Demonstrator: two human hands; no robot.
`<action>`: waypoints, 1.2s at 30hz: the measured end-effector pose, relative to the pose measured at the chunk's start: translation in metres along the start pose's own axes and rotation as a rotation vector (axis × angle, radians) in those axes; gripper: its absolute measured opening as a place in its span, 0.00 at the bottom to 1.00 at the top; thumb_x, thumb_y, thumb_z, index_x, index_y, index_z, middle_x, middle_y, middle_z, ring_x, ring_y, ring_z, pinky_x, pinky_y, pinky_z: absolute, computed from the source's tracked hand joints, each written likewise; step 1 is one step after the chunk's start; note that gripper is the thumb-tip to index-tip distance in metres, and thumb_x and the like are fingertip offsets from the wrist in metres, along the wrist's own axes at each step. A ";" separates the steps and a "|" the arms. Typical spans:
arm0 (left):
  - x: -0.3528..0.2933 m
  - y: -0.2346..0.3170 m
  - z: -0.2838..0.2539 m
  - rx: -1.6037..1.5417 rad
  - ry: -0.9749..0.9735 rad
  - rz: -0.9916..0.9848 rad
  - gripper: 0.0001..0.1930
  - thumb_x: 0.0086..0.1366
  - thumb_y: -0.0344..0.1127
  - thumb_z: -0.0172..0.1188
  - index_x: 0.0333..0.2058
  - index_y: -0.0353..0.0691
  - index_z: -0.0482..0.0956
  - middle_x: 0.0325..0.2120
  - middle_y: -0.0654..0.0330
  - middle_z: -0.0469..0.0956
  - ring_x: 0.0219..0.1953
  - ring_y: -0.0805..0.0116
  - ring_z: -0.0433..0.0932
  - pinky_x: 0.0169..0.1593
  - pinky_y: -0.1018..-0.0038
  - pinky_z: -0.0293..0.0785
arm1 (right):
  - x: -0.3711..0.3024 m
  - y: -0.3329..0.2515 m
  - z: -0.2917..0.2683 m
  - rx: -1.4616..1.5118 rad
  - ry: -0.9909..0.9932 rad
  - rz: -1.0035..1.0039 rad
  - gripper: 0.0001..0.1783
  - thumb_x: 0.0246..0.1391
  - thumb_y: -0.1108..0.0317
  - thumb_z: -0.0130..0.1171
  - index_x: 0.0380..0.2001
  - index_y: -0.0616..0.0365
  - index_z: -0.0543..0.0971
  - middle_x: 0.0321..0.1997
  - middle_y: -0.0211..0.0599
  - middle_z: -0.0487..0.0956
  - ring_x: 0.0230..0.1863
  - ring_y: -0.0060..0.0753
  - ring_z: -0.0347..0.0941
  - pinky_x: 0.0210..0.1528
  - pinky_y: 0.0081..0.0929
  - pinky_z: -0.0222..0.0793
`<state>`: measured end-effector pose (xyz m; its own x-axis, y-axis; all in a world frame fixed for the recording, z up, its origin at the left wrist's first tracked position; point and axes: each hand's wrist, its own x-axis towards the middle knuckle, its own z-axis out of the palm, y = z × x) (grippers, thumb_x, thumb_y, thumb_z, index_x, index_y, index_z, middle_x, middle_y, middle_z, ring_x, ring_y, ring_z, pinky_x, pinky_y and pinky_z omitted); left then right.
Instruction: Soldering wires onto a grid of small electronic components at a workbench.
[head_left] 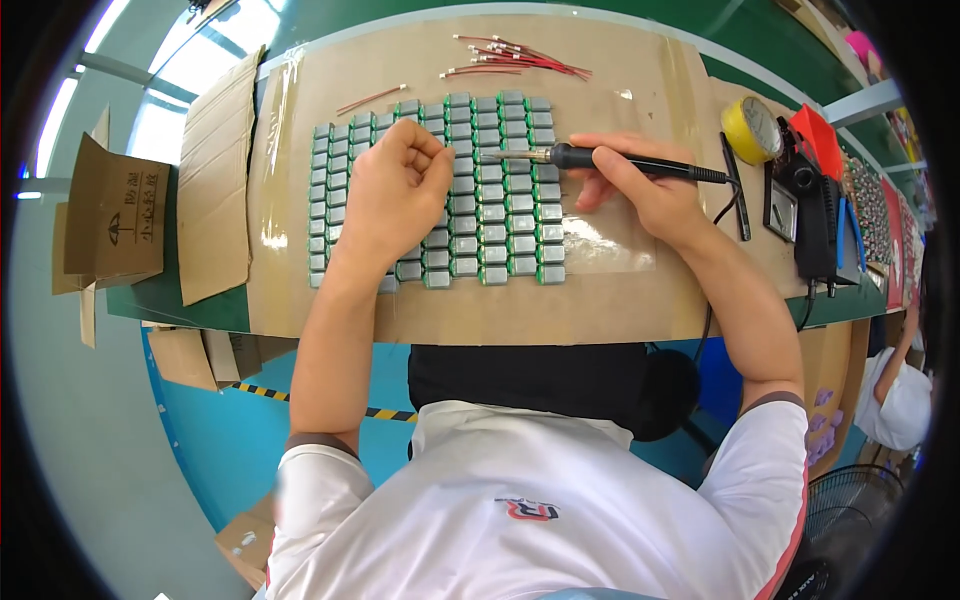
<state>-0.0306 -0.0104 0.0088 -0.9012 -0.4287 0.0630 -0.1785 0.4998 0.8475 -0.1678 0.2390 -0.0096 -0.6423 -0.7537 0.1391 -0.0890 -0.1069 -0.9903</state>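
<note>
Rows of small grey blocks with green edges (494, 250) cover the middle of the cardboard-topped bench. My right hand (650, 185) grips a black-handled soldering iron (640, 163), whose metal tip points left over the upper-middle blocks. Over the left part of the rows, my left hand (400, 185) is closed in a pinch, its fingertips close to the iron's tip. Whatever sits between those fingertips is too small to make out. Several blocks lie hidden under the left hand and wrist.
Thin red wires with white connectors (510, 58) lie beyond the blocks, with one red wire (372, 99) apart. To the right are yellow tape (752, 130), a red tray (818, 140) and a black soldering station (815, 225). A cardboard box (115, 215) stands left.
</note>
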 end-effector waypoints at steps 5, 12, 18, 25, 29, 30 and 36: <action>-0.002 -0.006 0.003 0.034 0.036 0.121 0.04 0.59 0.27 0.65 0.29 0.34 0.78 0.19 0.61 0.80 0.20 0.76 0.77 0.28 0.78 0.73 | 0.001 -0.001 0.002 -0.013 -0.011 -0.022 0.14 0.67 0.72 0.59 0.51 0.67 0.83 0.38 0.42 0.86 0.32 0.24 0.83 0.36 0.22 0.83; -0.003 -0.002 0.005 0.069 0.077 0.146 0.03 0.57 0.27 0.67 0.28 0.34 0.83 0.20 0.61 0.82 0.21 0.77 0.78 0.29 0.79 0.75 | 0.002 -0.002 0.003 -0.028 -0.007 -0.035 0.13 0.66 0.74 0.58 0.50 0.67 0.83 0.37 0.42 0.85 0.32 0.24 0.83 0.35 0.22 0.84; -0.003 -0.003 0.006 0.108 0.055 0.109 0.03 0.56 0.27 0.67 0.28 0.33 0.84 0.21 0.60 0.83 0.22 0.75 0.80 0.30 0.78 0.77 | 0.002 -0.002 0.004 -0.055 -0.025 -0.057 0.13 0.66 0.75 0.59 0.50 0.67 0.83 0.37 0.42 0.85 0.32 0.24 0.83 0.35 0.21 0.83; -0.002 -0.003 0.006 0.124 0.049 0.098 0.04 0.56 0.28 0.67 0.28 0.33 0.85 0.20 0.59 0.83 0.22 0.74 0.81 0.31 0.77 0.77 | 0.002 -0.003 0.004 -0.066 -0.026 -0.044 0.13 0.66 0.75 0.58 0.50 0.68 0.83 0.36 0.41 0.84 0.31 0.24 0.83 0.35 0.21 0.84; -0.002 -0.006 0.006 0.130 0.035 0.120 0.04 0.58 0.27 0.67 0.31 0.32 0.85 0.20 0.67 0.80 0.21 0.86 0.71 0.28 0.85 0.69 | 0.002 -0.002 0.004 -0.068 -0.025 -0.047 0.13 0.66 0.75 0.58 0.50 0.68 0.83 0.36 0.41 0.84 0.32 0.25 0.83 0.35 0.21 0.84; -0.003 -0.006 0.006 0.130 0.035 0.120 0.04 0.58 0.27 0.67 0.31 0.32 0.85 0.20 0.67 0.80 0.21 0.86 0.71 0.28 0.85 0.69 | 0.003 -0.002 0.004 -0.067 -0.027 -0.052 0.13 0.66 0.75 0.58 0.50 0.68 0.83 0.36 0.41 0.84 0.31 0.24 0.83 0.35 0.21 0.84; -0.003 -0.005 0.005 0.154 0.026 0.134 0.05 0.59 0.28 0.68 0.32 0.32 0.86 0.20 0.67 0.80 0.21 0.86 0.71 0.28 0.85 0.69 | 0.003 -0.003 0.004 -0.074 -0.030 -0.050 0.13 0.66 0.76 0.58 0.50 0.68 0.83 0.36 0.40 0.84 0.31 0.24 0.83 0.35 0.21 0.84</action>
<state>-0.0289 -0.0082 0.0016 -0.9107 -0.3693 0.1851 -0.1180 0.6621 0.7401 -0.1663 0.2350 -0.0066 -0.6129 -0.7677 0.1872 -0.1774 -0.0971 -0.9793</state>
